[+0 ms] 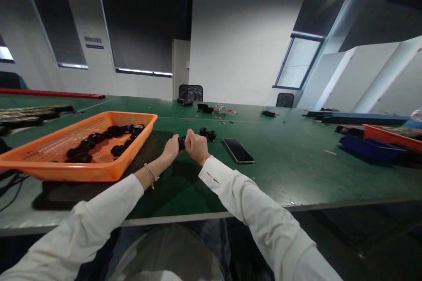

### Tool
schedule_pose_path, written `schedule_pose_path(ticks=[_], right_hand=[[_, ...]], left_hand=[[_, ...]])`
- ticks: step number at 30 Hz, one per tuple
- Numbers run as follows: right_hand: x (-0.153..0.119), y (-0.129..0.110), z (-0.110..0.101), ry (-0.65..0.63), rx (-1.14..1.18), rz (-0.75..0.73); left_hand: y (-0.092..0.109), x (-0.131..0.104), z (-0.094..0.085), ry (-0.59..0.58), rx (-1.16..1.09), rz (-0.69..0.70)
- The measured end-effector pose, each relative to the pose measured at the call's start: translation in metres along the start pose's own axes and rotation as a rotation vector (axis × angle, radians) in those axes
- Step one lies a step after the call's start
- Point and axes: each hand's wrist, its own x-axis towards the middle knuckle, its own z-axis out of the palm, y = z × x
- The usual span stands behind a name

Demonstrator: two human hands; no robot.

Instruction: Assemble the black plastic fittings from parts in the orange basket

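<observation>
The orange mesh basket (pixel 70 171) stands at my left on the green table (pixel 283 180), with a batch of black plastic parts (pixel 86 144) lying loose inside it. Just beyond its right side, my left hand (pixel 171 146) comes in from the lower left, forearm slanting up and inward, the wrist with its bracelet (pixel 151 175) turned so the fingers curl around one small black piece (pixel 181 142). That piece is right of the basket, between my two hands and mostly hidden by them.

Farther right of the basket, my right hand (pixel 197 145) meets it from the other side, its arm reaching in from the lower right, the fingers folded into a fist against the piece, thumb uppermost. Both sets of fingers look closed on it. I judge this to be a two-handed working step on a single piece; the next move calls for a steady left hold and controlled force from the right, with the wrists lined up.

Farther from the basket, just past my right hand, sit two glossy black round pieces (pixel 212 135), then a smartphone (pixel 238 151) lying flat.
</observation>
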Motion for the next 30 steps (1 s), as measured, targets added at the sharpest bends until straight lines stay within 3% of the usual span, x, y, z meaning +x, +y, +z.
schedule_pose_path(ticks=[4,12,30], right_hand=[[0.000,-0.007,-0.002,-0.034,0.005,0.047],[0.001,-0.021,-0.008,-0.051,0.057,0.222],[0.011,-0.018,0.010,-0.061,0.408,0.492]], left_hand=[[-0.008,0.000,-0.005,0.108,0.219,0.189],[-0.007,-0.011,-0.010,0.227,0.667,0.383],[-0.005,-0.012,-0.015,0.240,0.794,0.533]])
